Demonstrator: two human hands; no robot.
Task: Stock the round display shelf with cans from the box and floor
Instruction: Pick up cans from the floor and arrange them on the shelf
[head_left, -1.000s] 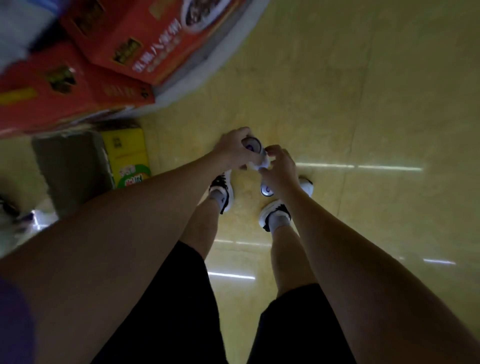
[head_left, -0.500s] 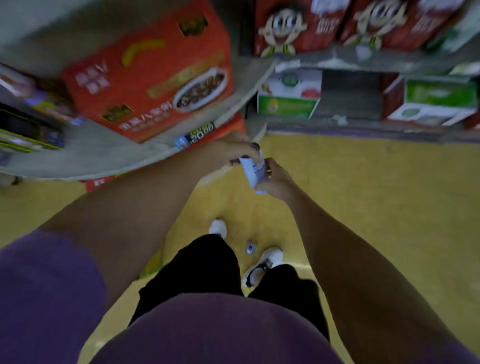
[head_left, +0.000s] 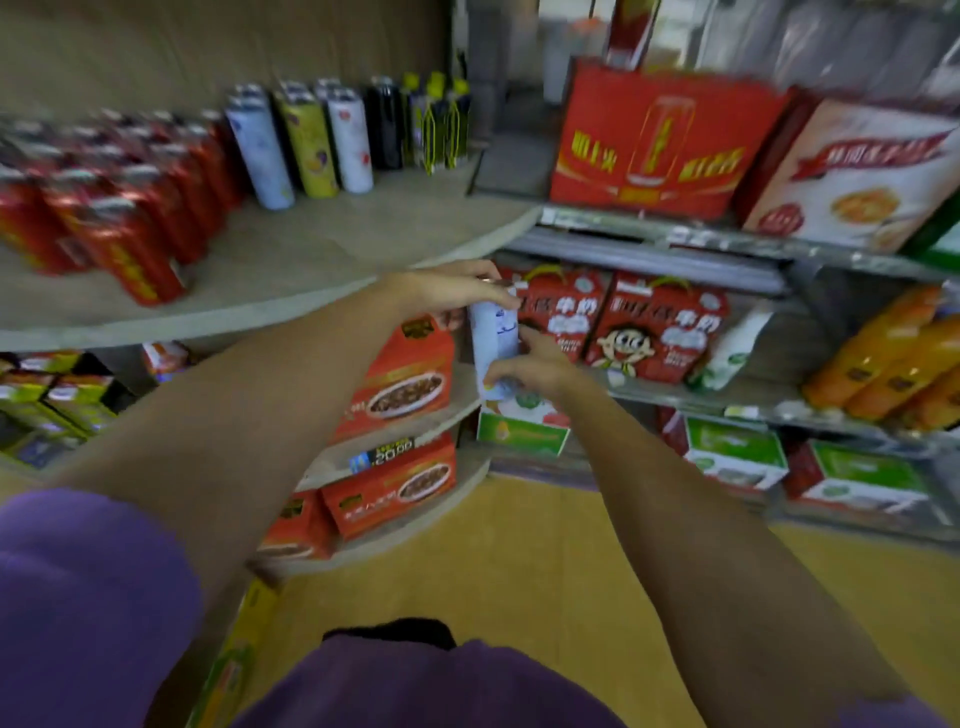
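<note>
Pale wood-grain board forms the top tier of the round display shelf (head_left: 332, 244), and every other thing is placed here against that tier. A slim white can (head_left: 493, 343) is held upright in the air just off the tier's front edge, a little below its level, and is touching no shelf. The can's top is gripped from above by the left hand (head_left: 452, 292), with the fingers curled round its rim; the lower part is clasped by the right hand (head_left: 535, 366), with the fingers wrapped around the body near the base. On the tier's left part a cluster of red cans (head_left: 119, 208) is seen (blurred by motion, so the count cannot be told). Toward the tier's back a row of tall slim cans (head_left: 306, 145) is stood in white, yellow and black. Beneath the tier, on the lower round tiers, red boxes (head_left: 410, 374) printed with a bowl picture are stacked. To the right of the tier, straight metal shelving (head_left: 670, 244) is loaded with red cartons and orange bottles (head_left: 893, 358).
</note>
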